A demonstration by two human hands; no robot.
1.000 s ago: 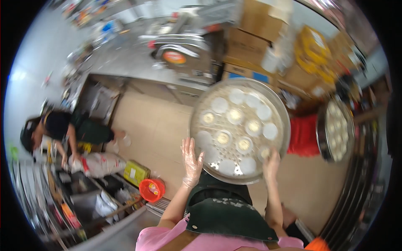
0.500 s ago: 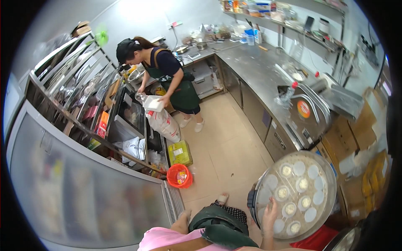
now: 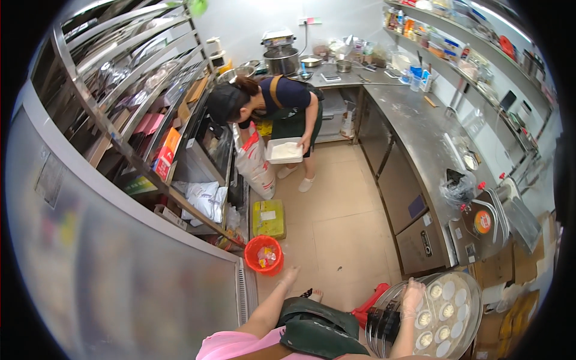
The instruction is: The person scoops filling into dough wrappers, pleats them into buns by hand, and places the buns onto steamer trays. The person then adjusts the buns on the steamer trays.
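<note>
My left hand (image 3: 290,276) hangs out over the floor near the orange-red bin, its fingers loosely stretched and nothing seen in them. A thin clear glove seems to cover my right hand (image 3: 413,294), whose bent fingers are at the far left rim of a round steamer tray (image 3: 474,282). Whether they grip the rim or something small is hidden. White paper rounds (image 3: 449,290) lie on the tray, several bearing a small pale swirled bun (image 3: 447,311). A black side handle (image 3: 383,324) shows beside my right wrist.
Ahead, a co-worker (image 3: 282,102) bends over a white sack (image 3: 255,162), holding a white tub (image 3: 284,151) of white powder. The orange-red bin (image 3: 264,255) and a yellow-green box (image 3: 268,219) stand at left. A steel counter (image 3: 408,120) runs along the right. A red part (image 3: 369,306) projects beside the steamer.
My view has swung left. My right hand has shifted to the tray's far left rim, fingers now bent. My left hand reaches further out. The co-worker has bent lower, the tub now beside the sack.
</note>
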